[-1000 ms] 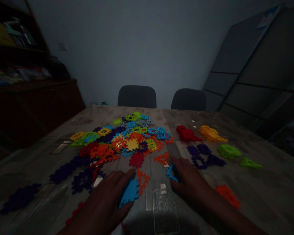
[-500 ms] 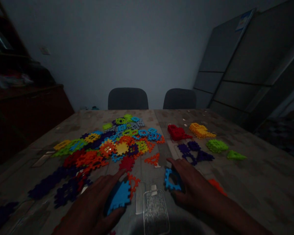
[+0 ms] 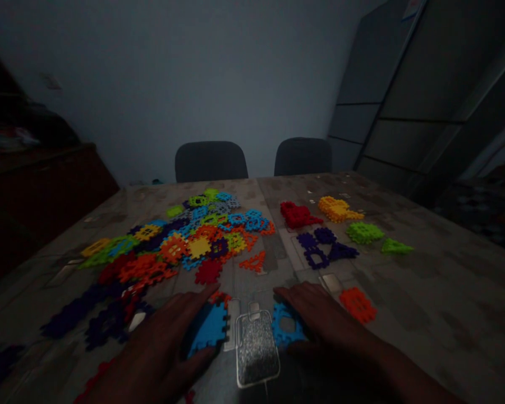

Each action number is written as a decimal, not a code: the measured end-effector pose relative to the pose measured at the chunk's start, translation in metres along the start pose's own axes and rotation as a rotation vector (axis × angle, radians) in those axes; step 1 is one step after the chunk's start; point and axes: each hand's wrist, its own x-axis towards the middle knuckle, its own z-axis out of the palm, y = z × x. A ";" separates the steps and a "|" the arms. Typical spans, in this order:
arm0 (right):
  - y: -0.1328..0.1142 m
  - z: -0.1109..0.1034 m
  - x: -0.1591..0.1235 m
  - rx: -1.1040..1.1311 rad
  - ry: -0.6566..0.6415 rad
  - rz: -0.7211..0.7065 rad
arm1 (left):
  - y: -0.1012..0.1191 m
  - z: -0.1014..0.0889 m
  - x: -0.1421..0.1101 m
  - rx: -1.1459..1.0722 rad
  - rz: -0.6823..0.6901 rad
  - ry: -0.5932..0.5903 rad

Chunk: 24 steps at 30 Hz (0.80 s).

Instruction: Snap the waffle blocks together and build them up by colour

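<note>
Two bare hands, lower centre of the frame, each grasping one blue toothed piece over a patterned table (image 3: 425, 297). Left hand (image 3: 168, 334): closed on a solid blue piece (image 3: 212, 324), pinched between fingers and thumb. Right hand (image 3: 322, 314): closed on a holed blue piece (image 3: 279, 321), its opening facing the camera. The two blue pieces were apart, a printed rectangle (image 3: 257, 350) of the table surface showing between them. One mixed heap (image 3: 200, 247) of toothed pieces, centre to centre left: orange, yellow, green, blue, grey, red and purple, overlapping. One orange triangle (image 3: 253, 261), just beside the heap. Several purple pieces (image 3: 107, 324), lower left. Right of centre, sorted by colour: one red pile (image 3: 294, 215), one yellow pile (image 3: 336, 208), one purple group (image 3: 339, 251), one green pile (image 3: 364, 232) with a green triangle (image 3: 396, 246) near it. One orange square (image 3: 357, 304), lying near the right forearm. Two dark chairs (image 3: 210, 163), behind the far table edge. One open shelf unit (image 3: 46, 157), left edge of the frame, held articles too dark to identify. One panelled cabinet (image 3: 357, 120), upper right; its contents could not be seen.
</note>
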 end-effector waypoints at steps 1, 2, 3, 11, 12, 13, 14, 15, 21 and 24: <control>0.002 -0.003 -0.001 -0.008 0.031 0.014 | 0.001 -0.002 0.000 -0.009 -0.006 -0.022; 0.004 -0.006 -0.003 -0.017 0.071 0.036 | 0.001 -0.003 0.000 -0.012 -0.013 -0.044; 0.007 -0.009 -0.006 -0.029 0.124 0.063 | 0.001 -0.003 0.000 -0.013 -0.015 -0.060; 0.020 0.009 -0.034 -0.086 0.352 0.230 | -0.008 0.002 -0.006 -0.007 0.034 -0.046; 0.017 0.013 -0.033 -0.088 0.329 0.189 | -0.008 0.002 -0.007 -0.006 0.034 -0.044; 0.014 0.015 -0.032 -0.089 0.303 0.144 | -0.008 0.002 -0.007 -0.007 0.031 -0.040; 0.011 0.017 -0.029 -0.091 0.270 0.100 | -0.007 0.001 -0.008 -0.010 0.027 -0.038; 0.007 0.017 -0.025 -0.094 0.232 0.065 | -0.007 0.001 -0.008 -0.015 0.023 -0.040; -0.007 0.014 -0.008 -0.109 0.070 0.013 | -0.013 0.003 -0.013 0.002 -0.018 -0.090; -0.005 0.019 -0.006 -0.090 0.069 -0.015 | -0.017 0.006 -0.015 0.010 -0.015 -0.107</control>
